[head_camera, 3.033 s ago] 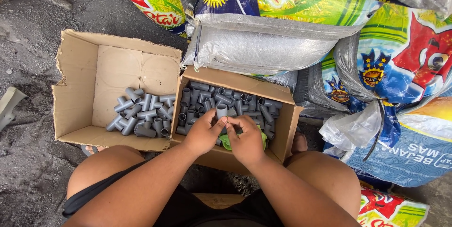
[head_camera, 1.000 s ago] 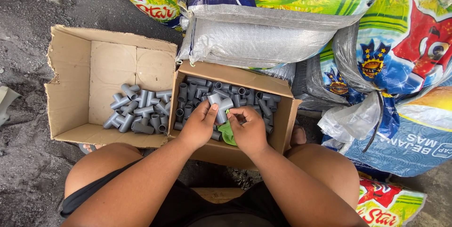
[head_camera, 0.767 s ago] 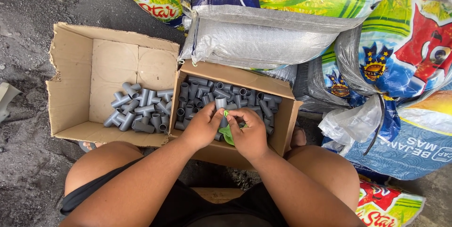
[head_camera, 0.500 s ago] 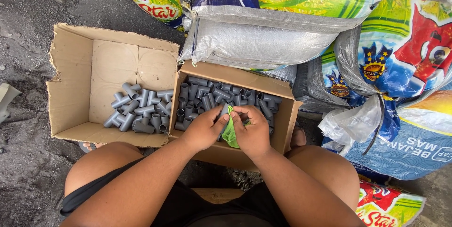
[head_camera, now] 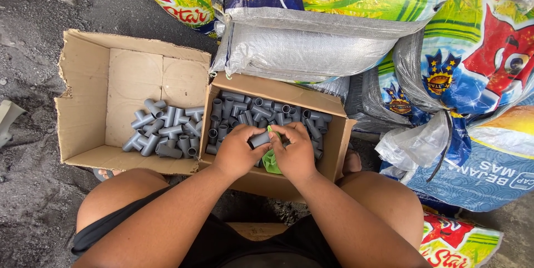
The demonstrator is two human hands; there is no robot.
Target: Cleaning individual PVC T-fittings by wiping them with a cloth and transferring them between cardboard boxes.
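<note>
Over the smaller cardboard box [head_camera: 334,151], my left hand [head_camera: 236,151] and my right hand [head_camera: 295,154] meet. Together they grip one grey plastic pipe tee fitting [head_camera: 260,139], lying sideways between the fingertips. A green cloth [head_camera: 271,160] hangs under my right hand, pressed against the fitting. The box below is filled with several loose grey pipe fittings [head_camera: 261,112]. My forearms reach in from the bottom of the view, between my bare knees.
A larger open cardboard box [head_camera: 83,101] to the left holds a pile of grey tee fittings [head_camera: 164,129]. Bulging printed woven sacks [head_camera: 334,18] crowd the back and right side. A clear plastic bag [head_camera: 414,145] lies at right. The ground is dark gravel.
The fitting was turned between my hands, from upright to lying sideways. The green cloth was drawn up against it, then dropped lower under my right hand.
</note>
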